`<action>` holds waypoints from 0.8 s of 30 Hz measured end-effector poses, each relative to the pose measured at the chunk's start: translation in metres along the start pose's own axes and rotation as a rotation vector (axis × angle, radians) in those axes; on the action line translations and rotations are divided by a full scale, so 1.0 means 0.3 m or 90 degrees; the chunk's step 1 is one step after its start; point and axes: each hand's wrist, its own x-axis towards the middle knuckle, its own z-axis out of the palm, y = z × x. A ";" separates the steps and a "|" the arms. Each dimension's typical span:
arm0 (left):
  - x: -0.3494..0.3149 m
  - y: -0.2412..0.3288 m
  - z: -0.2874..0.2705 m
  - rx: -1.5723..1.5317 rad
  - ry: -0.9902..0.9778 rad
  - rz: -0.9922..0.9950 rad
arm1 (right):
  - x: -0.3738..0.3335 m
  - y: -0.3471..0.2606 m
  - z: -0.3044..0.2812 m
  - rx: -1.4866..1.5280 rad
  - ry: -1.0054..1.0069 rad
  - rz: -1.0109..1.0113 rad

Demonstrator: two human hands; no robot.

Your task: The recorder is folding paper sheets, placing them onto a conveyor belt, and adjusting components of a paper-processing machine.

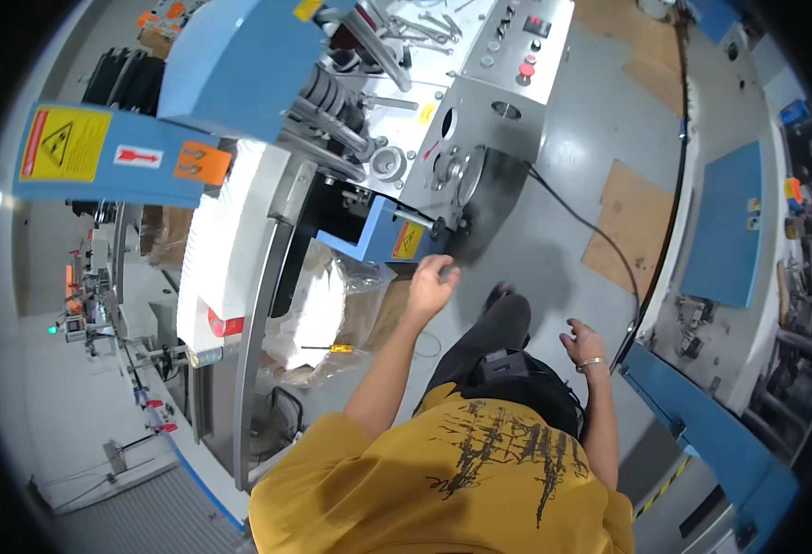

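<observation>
My left hand is raised just below a blue guard on the machine, its fingers curled in and nothing visible in them. A small gap seems to lie between the hand and the guard. My right hand hangs at my side with fingers apart, holding nothing, a band round its wrist. A metal wheel shows on the machine's side, beyond the guard. Clear plastic wrap lies to the left of my left forearm, with a yellow-handled screwdriver on it.
Wrenches lie on the machine top near a control panel with a red button. A black cable crosses the floor past a cardboard sheet. Another machine with a blue panel stands at right.
</observation>
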 end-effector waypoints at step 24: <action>0.574 0.078 0.715 0.413 -0.524 -0.392 | 0.847 0.031 -0.091 0.171 -0.231 0.241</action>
